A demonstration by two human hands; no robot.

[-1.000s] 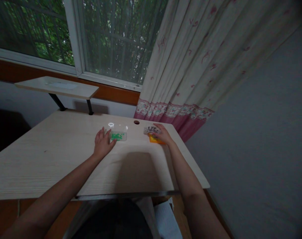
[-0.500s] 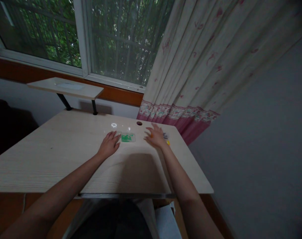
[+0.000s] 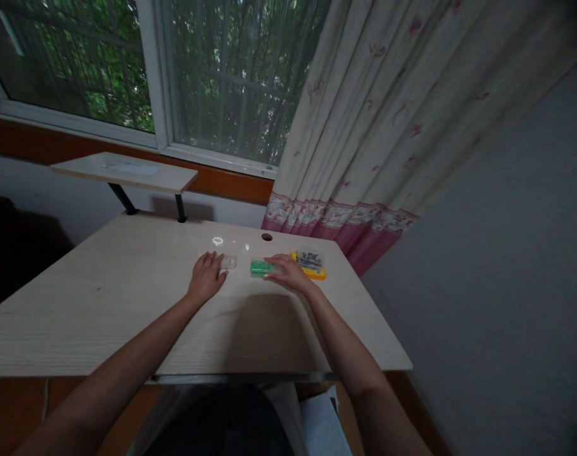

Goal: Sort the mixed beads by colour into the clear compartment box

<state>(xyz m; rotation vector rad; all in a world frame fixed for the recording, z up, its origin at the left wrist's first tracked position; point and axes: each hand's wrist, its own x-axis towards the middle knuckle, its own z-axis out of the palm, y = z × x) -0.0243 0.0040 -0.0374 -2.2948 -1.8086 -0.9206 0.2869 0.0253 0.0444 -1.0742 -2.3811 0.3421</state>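
My left hand (image 3: 206,277) lies on the pale wooden desk (image 3: 126,297), its fingertips touching a small clear plastic piece (image 3: 228,261). My right hand (image 3: 287,272) rests with its fingers laid over a small green box (image 3: 258,268), pinching it against the desk. Just behind the right hand sits a yellow box (image 3: 311,271) with a fanned stack of playing cards (image 3: 310,258) on top of it.
A round cable hole (image 3: 266,237) is in the desk near its far edge. A raised shelf (image 3: 126,171) stands at the back left under the window. A flowered curtain (image 3: 364,126) hangs at the right; the desk's right edge drops off beside a grey wall.
My right hand left the cards on the yellow box and moved left onto the green box, which now sits apart from the clear piece under my left fingertips.
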